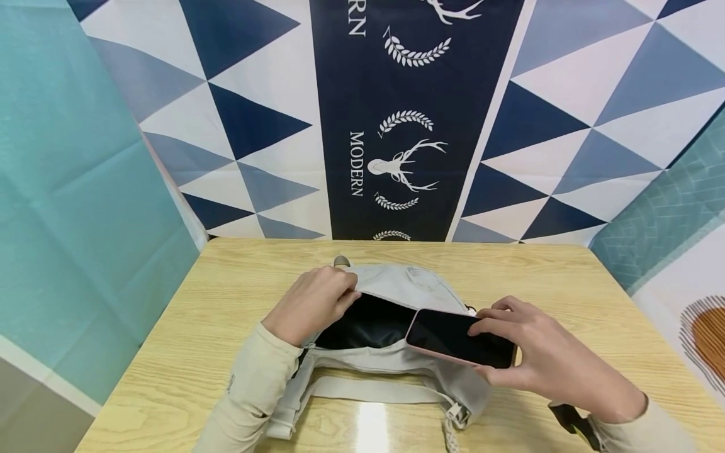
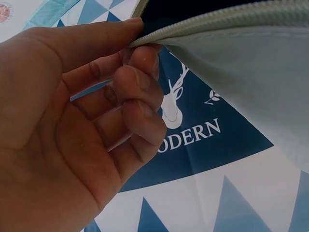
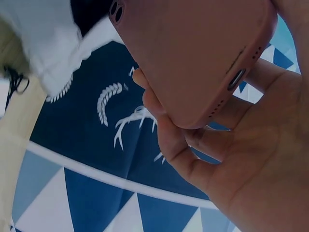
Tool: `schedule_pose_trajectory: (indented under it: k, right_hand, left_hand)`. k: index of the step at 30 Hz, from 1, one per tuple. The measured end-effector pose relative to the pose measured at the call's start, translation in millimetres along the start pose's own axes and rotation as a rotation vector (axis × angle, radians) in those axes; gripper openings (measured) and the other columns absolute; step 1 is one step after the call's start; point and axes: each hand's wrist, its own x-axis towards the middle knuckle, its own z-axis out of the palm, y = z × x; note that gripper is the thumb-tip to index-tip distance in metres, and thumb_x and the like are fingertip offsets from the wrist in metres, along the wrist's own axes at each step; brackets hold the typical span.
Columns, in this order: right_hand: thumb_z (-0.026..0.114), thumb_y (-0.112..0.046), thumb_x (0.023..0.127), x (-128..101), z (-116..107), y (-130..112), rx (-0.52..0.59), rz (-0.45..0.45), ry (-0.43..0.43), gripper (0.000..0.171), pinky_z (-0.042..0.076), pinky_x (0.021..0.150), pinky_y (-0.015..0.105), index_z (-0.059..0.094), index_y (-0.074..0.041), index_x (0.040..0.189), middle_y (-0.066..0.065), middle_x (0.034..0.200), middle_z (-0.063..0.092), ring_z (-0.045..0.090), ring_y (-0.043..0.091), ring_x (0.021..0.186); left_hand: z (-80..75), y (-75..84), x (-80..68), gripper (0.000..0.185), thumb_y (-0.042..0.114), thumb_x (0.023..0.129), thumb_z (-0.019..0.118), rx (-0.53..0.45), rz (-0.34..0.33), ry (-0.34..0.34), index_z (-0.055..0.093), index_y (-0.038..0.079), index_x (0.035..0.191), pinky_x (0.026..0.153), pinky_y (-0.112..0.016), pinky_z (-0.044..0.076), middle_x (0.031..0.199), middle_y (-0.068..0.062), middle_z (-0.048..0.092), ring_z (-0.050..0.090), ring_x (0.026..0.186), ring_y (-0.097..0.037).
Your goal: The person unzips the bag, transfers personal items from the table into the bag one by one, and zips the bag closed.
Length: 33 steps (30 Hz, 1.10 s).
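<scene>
- Phone [image 1: 460, 338], black-screened in a pink case, clamped in the right hand [image 1: 544, 358], long axis pointing ten o'clock.
- Left hand [image 1: 311, 302] pinches the pale grey fabric bag [image 1: 396, 283] by its zip edge, mouth open just beyond the phone's tip.

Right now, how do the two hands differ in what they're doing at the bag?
The left hand pinches the zipper edge of the grey bag, holding its mouth open; the right hand grips the pink phone at the opening's right end. The left lies on the bag, the right beside it over the table. Both wear beige sleeves.
</scene>
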Motion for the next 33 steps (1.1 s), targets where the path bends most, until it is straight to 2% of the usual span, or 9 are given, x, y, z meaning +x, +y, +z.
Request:
schedule_pose_trajectory:
  k: [7,15,22,28,33]
  right_hand:
    - [0.085,-0.027,0.067,2.7,9.1,-6.4,0.043,-0.059,0.003,0.038,0.052,0.074,0.033,0.069,-0.031,0.101,-0.018,0.105,0.056,0.053,0.002,0.095]
    - [0.085,-0.031,0.067,9.0,21.4,-9.0,0.022,-0.066,0.016,0.034,0.052,0.075,0.036,0.07,-0.029,0.099,-0.016,0.105,0.06,0.054,0.005,0.096]
    - [0.083,-0.037,0.068,20.1,42.9,-18.1,-0.001,-0.107,0.064,0.032,0.052,0.076,0.038,0.072,-0.024,0.095,-0.007,0.103,0.067,0.056,0.01,0.095]
    - [0.078,-0.037,0.072,26.0,65.3,-33.1,-0.051,-0.072,0.104,0.028,0.049,0.074,0.038,0.071,-0.021,0.094,-0.007,0.096,0.066,0.053,0.013,0.091]
    - [0.075,-0.038,0.078,29.4,81.5,-41.8,-0.058,-0.047,0.092,0.029,0.049,0.077,0.041,0.07,-0.018,0.099,-0.002,0.097,0.064,0.053,0.017,0.093]
  left_hand:
    - [0.1,0.3,1.0,0.027,0.015,0.092,0.073,-0.006,0.001,0.003,0.06,0.019,0.069,0.052,-0.026,0.041,0.057,0.009,0.044,0.045,0.053,-0.008]
    - [0.0,0.2,0.5,0.026,0.015,0.092,0.073,0.003,0.001,0.006,0.061,0.019,0.069,0.052,-0.025,0.041,0.057,0.01,0.044,0.045,0.052,-0.007]
    - [-1.5,0.3,-0.6,0.028,0.016,0.091,0.074,0.011,-0.009,0.012,0.059,0.02,0.068,0.051,-0.025,0.04,0.056,0.01,0.043,0.044,0.051,-0.007]
    - [-1.4,0.9,-0.9,0.028,0.016,0.091,0.074,0.007,-0.004,0.011,0.059,0.02,0.068,0.051,-0.025,0.039,0.056,0.01,0.043,0.044,0.051,-0.007]
    - [-1.2,2.1,0.1,0.026,0.016,0.092,0.074,0.013,0.001,0.01,0.061,0.019,0.07,0.051,-0.025,0.04,0.058,0.01,0.045,0.045,0.052,-0.006]
